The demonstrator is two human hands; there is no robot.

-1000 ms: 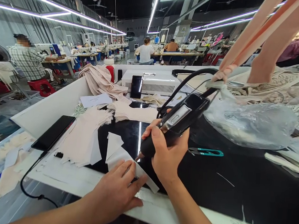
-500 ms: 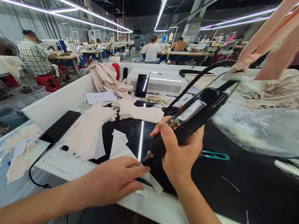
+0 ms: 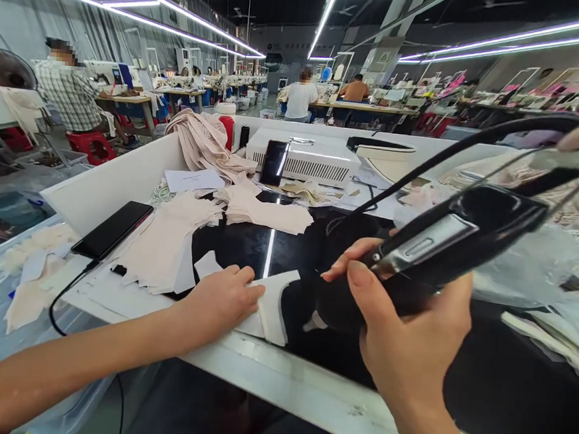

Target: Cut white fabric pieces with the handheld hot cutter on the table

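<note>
My right hand [image 3: 405,340] is closed round a black corded hand tool [image 3: 442,249], its tip pointing down-left just above the black tabletop [image 3: 506,388]. My left hand [image 3: 223,299] lies with bent fingers pressed on a white cut fabric piece [image 3: 273,302] near the table's front edge. The tool's tip hovers beside the right end of that piece. A thick black cable [image 3: 476,141] runs from the tool up to the right.
A stack of pale fabric pieces [image 3: 161,247] lies left of my left hand, with a black phone [image 3: 113,230] on a charging lead beside it. A white machine [image 3: 304,156] stands behind. Clear plastic bags [image 3: 531,263] and lace lie at right. People sit at far sewing tables.
My left hand turned and slid the white piece leftward. My right hand with the tool moved right and nearer the camera. The view shifted right, and the teal snips went out of sight.
</note>
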